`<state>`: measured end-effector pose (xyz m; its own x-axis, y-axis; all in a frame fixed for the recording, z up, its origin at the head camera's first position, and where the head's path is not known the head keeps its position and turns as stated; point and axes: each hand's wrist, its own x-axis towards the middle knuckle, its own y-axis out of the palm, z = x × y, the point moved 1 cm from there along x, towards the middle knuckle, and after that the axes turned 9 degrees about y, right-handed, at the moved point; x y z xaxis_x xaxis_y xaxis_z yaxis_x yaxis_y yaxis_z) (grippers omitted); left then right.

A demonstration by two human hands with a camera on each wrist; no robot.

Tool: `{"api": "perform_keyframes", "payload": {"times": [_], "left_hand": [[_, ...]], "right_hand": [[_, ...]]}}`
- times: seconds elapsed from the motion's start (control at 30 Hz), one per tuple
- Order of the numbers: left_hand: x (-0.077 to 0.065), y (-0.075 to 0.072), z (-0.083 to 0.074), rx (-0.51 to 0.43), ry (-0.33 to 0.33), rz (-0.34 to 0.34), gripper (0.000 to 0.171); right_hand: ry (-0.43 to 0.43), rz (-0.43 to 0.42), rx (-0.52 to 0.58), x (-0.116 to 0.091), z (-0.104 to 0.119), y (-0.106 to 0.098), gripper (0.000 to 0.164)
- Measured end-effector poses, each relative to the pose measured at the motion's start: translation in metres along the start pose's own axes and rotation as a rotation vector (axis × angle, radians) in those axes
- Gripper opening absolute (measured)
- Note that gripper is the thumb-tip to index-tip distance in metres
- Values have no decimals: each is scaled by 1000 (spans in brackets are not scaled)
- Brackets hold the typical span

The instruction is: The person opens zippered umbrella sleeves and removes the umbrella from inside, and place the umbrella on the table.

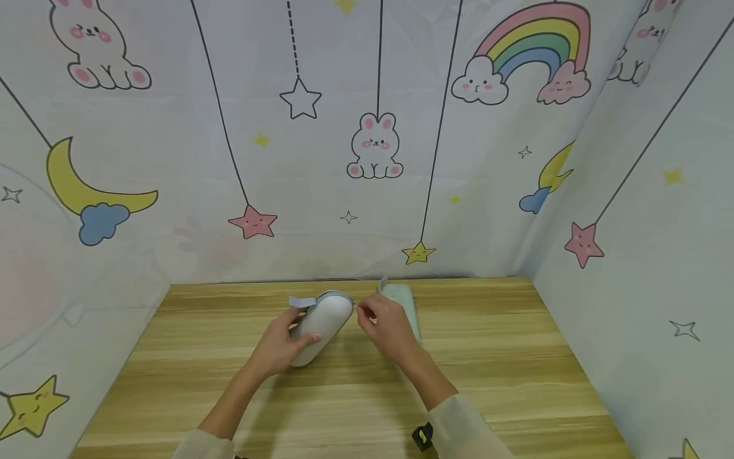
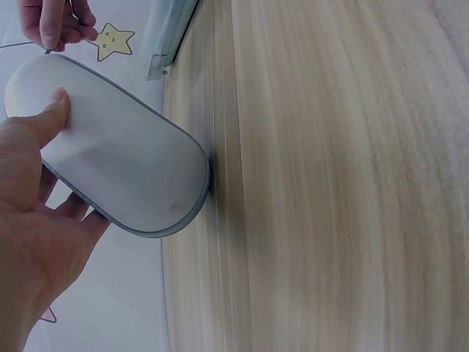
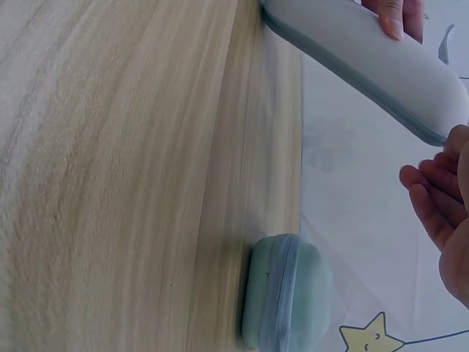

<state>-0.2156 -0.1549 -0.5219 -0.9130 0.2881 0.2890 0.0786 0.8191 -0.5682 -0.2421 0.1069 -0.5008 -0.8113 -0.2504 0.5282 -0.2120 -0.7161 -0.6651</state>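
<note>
A long white zippered case [image 1: 328, 322], shaped like a glasses case, has rounded ends and a grey zipper edge [image 3: 352, 77]. My left hand [image 1: 278, 344] grips it from the side, thumb on the white face and fingers behind. The case leans, its lower end at the tabletop. At its upper end, my right hand [image 1: 390, 325] pinches the zipper pull between thumb and index finger. The pull itself is mostly hidden by the fingertips. A pale grey strap [image 1: 302, 301] sticks out to the left of the case's top.
A mint-green zippered case [image 1: 404, 299] lies behind my right hand, partly covered by it; its grey zipper band [image 3: 282, 297] shows in the right wrist view. The wood-grain table [image 1: 493, 370] meets a printed cloth backdrop [image 1: 321, 248] at the back and sides.
</note>
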Motion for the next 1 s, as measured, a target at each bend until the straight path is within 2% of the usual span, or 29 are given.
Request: {"api": "perform_keyframes", "payload": {"times": [0.27, 0.37, 0.53, 0.83, 1.0], "left_hand": [[0, -1, 0, -13, -19, -5, 69], [0, -1, 0, -74, -40, -1, 71], [-3, 1, -2, -202, -111, 10, 74], [-6, 6, 3, -311, -161, 31, 68], [-7, 10, 5, -333, -175, 27, 62]], "right_hand": [[19, -17, 62, 3, 2, -2, 6], [30, -26, 96, 5, 3, -2, 8], [42, -42, 129, 9, 3, -1, 8], [55, -49, 141, 9, 0, 6, 7], [63, -30, 120, 6, -3, 10, 6]]}}
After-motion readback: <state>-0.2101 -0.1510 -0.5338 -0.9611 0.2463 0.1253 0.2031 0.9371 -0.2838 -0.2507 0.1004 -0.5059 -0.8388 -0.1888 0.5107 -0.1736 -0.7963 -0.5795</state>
